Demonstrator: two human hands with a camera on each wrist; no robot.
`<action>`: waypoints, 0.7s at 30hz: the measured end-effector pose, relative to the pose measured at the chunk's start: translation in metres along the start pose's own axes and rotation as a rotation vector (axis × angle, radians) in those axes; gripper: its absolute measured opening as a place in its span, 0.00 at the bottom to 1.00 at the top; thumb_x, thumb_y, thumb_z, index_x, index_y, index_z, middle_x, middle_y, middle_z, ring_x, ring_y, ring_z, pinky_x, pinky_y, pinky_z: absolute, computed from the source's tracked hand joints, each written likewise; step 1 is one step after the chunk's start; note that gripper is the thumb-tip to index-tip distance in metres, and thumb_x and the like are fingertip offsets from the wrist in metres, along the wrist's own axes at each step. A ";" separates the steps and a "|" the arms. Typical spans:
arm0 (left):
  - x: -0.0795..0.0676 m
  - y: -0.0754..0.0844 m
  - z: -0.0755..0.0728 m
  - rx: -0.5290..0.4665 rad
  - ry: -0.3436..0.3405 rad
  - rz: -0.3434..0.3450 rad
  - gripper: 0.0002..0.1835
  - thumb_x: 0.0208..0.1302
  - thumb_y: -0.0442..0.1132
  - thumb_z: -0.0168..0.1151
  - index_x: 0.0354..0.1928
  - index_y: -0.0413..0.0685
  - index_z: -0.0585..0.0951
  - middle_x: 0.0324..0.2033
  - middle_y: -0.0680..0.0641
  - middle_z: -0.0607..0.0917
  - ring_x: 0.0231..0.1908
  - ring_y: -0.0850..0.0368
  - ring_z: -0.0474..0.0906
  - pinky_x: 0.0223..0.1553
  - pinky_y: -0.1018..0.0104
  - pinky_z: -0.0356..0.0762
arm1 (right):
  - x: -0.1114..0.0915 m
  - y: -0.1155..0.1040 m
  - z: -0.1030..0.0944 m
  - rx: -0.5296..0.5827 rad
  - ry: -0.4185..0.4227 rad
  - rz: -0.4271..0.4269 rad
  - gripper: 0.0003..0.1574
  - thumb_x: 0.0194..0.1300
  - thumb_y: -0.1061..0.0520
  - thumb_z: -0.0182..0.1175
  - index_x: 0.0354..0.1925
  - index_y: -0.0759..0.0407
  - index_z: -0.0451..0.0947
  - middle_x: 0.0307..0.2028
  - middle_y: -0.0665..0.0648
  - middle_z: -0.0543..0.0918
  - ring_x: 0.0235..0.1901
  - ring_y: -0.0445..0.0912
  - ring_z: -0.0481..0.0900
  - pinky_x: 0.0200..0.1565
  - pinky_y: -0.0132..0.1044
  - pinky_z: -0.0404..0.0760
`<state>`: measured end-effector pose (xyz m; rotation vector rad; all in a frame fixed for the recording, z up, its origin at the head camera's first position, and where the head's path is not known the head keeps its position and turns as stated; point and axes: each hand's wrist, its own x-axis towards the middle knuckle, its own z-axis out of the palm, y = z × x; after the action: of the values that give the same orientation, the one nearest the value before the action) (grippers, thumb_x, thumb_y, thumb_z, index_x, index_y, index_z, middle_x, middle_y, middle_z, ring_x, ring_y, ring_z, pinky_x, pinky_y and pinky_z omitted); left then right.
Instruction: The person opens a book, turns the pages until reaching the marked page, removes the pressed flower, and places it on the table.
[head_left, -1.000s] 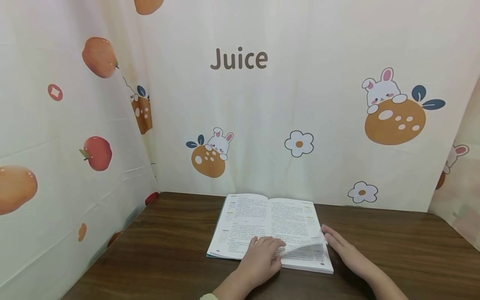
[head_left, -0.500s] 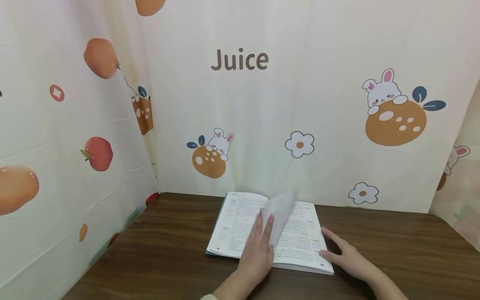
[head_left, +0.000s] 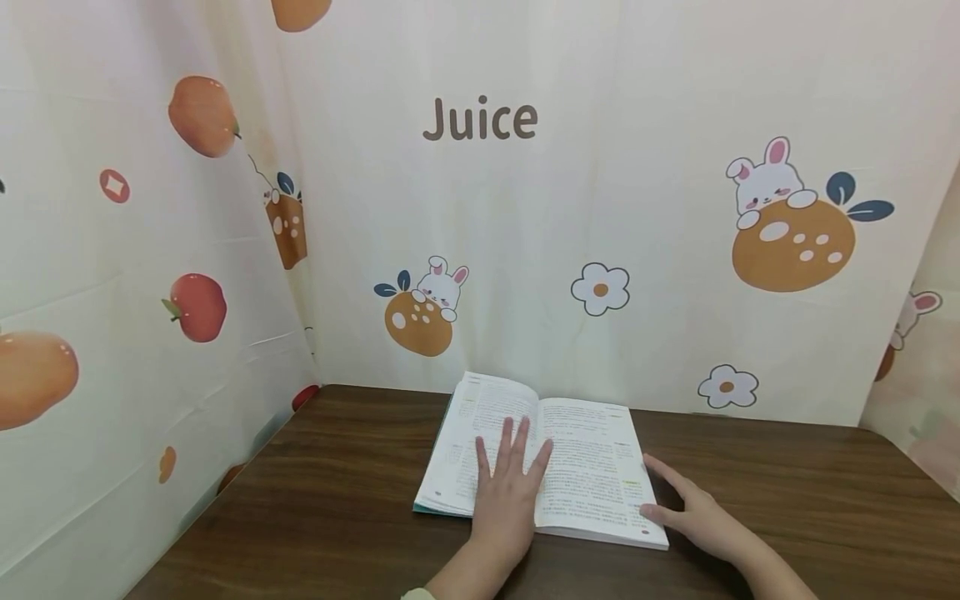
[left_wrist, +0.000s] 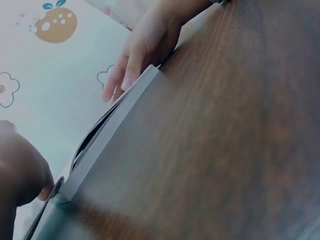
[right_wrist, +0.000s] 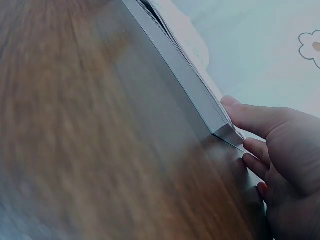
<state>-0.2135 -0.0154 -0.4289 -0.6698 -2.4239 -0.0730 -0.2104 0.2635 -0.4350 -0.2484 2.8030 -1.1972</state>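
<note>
**Over goes the page! Left hand spreads out on the book**

Half a second ago that leaf stood up blurred above the middle; now it's down on the left side, and the left hand has opened out with it. Look at those fingers: straight, fanned wide, palm down across the left page beside the spine, gripping nothing. Right hand holds its spot at the other side, loose and open, thumb on the right page's outer margin, fingers stretched along the outside edge. From the right wrist camera, they're just beside the book's near corner.

And the book itself? Wide open on the wooden desk, its top close to the desk's back edge, well in from both back corners, a teal cover peeping out at the left.

Now the writing: rows of small print fill both pages, too fine to read, with yellow-green marks in the right margin. Behind, big brown lettering on the pale curtain reads "Juice", above printed flowers and rabbits hugging oranges.
</note>
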 end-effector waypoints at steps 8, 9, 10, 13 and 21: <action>-0.004 0.007 0.002 -0.219 -0.244 0.227 0.17 0.66 0.41 0.52 0.55 0.65 0.77 0.56 0.61 0.75 0.60 0.61 0.66 0.58 0.44 0.63 | 0.000 0.002 0.000 0.005 0.005 -0.026 0.49 0.58 0.43 0.61 0.69 0.61 0.53 0.66 0.74 0.53 0.64 0.72 0.46 0.55 0.72 0.50; -0.005 0.007 0.003 -0.235 -0.261 0.219 0.16 0.67 0.44 0.51 0.54 0.66 0.77 0.56 0.61 0.75 0.60 0.61 0.66 0.58 0.42 0.63 | 0.000 0.003 0.000 0.010 0.007 -0.036 0.48 0.59 0.43 0.61 0.69 0.61 0.54 0.66 0.73 0.53 0.64 0.72 0.46 0.55 0.72 0.50; -0.006 0.007 0.003 -0.255 -0.276 0.208 0.15 0.68 0.45 0.49 0.54 0.67 0.77 0.57 0.61 0.74 0.61 0.61 0.65 0.57 0.41 0.62 | 0.000 0.003 0.000 0.007 0.006 -0.051 0.47 0.59 0.44 0.61 0.68 0.62 0.55 0.66 0.73 0.54 0.64 0.72 0.47 0.54 0.72 0.51; -0.006 0.008 0.004 -0.313 -0.316 0.180 0.15 0.69 0.49 0.48 0.54 0.67 0.77 0.58 0.61 0.72 0.62 0.61 0.63 0.57 0.38 0.60 | 0.000 0.004 -0.001 0.017 0.004 -0.083 0.44 0.59 0.45 0.61 0.67 0.62 0.58 0.67 0.70 0.55 0.64 0.71 0.46 0.55 0.72 0.50; -0.006 0.007 0.001 -0.367 -0.352 0.159 0.16 0.66 0.52 0.52 0.55 0.66 0.77 0.59 0.61 0.71 0.63 0.61 0.61 0.58 0.37 0.58 | -0.002 0.003 -0.006 0.058 -0.051 -0.122 0.43 0.59 0.48 0.62 0.66 0.62 0.59 0.67 0.71 0.53 0.64 0.72 0.43 0.54 0.73 0.46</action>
<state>-0.2068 -0.0123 -0.4344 -1.1186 -2.7086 -0.3703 -0.2102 0.2704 -0.4333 -0.4451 2.7391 -1.2756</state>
